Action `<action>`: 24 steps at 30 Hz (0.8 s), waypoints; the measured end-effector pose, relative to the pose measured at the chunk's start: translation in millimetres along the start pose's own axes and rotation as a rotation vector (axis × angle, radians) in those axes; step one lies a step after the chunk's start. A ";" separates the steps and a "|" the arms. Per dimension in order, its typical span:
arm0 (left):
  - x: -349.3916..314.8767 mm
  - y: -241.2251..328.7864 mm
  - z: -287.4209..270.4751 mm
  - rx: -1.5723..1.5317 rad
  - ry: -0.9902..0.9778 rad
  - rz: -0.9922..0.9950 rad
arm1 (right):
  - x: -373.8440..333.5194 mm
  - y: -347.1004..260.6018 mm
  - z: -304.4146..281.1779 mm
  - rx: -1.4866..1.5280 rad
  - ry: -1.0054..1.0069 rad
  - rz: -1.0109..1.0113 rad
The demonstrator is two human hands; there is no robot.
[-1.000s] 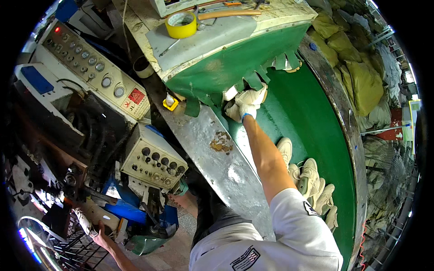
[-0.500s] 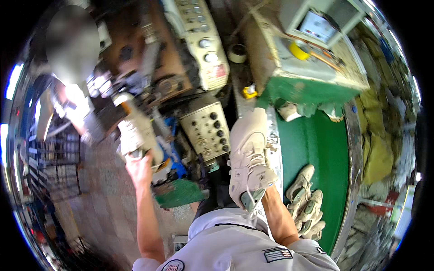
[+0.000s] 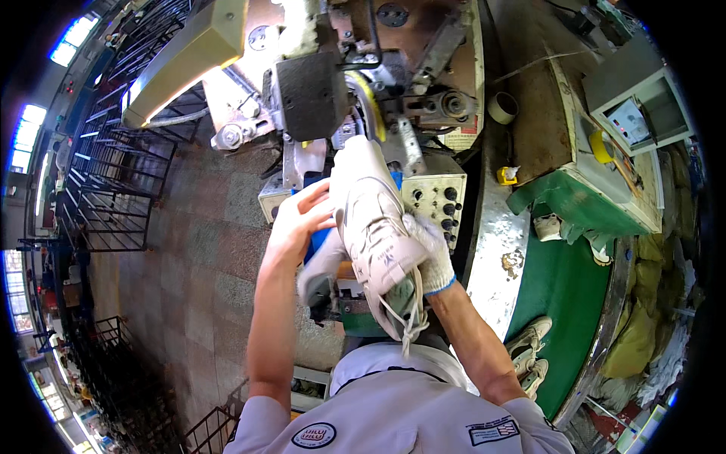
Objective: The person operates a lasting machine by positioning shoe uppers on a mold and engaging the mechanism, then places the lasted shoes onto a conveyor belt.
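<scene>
A white sneaker (image 3: 374, 227) with loose laces is held up in front of me, toe pointing away toward a machine. My right hand (image 3: 432, 253), in a white knit glove with a blue cuff, grips the sneaker's right side. My bare left hand (image 3: 299, 219) rests against its left side near the toe. Below the shoe a second gloved shape (image 3: 321, 268) and a dark machine part show, partly hidden.
A large machine (image 3: 333, 83) with a black pad, a beige arm (image 3: 189, 53) and a knobbed control box (image 3: 439, 197) stands ahead. To the right a green conveyor (image 3: 563, 287) carries more white shoes (image 3: 529, 344). Metal racks (image 3: 113, 181) stand left on the tiled floor.
My view swung left from the green conveyor to the machine. My right hand brought the sneaker off the conveyor and up before me, and my left hand came onto its side.
</scene>
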State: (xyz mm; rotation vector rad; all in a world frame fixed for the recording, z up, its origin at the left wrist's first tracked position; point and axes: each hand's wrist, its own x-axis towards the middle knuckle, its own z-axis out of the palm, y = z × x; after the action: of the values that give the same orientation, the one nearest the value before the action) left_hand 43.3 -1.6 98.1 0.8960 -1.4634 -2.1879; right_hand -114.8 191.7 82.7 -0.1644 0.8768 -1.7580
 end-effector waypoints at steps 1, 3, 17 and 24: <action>13.8 0.2 0.5 -0.009 -0.001 -0.021 | 12.7 2.2 1.6 -0.021 0.003 -0.035; 29.0 9.6 -0.5 0.013 0.135 -0.017 | 35.5 5.3 0.9 -0.085 0.030 -0.083; 63.6 -31.4 3.0 -0.109 0.341 0.067 | 125.1 27.7 9.2 0.025 0.271 -0.224; 52.1 -49.1 22.0 -0.276 0.252 -0.135 | 135.3 47.1 -6.0 0.048 0.334 -0.252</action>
State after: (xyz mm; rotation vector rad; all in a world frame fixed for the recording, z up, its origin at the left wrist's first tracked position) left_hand -7.4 1.5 43.0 1.1480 -0.9829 -2.2040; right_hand -133.1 71.0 7.3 0.0564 1.0883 -2.0782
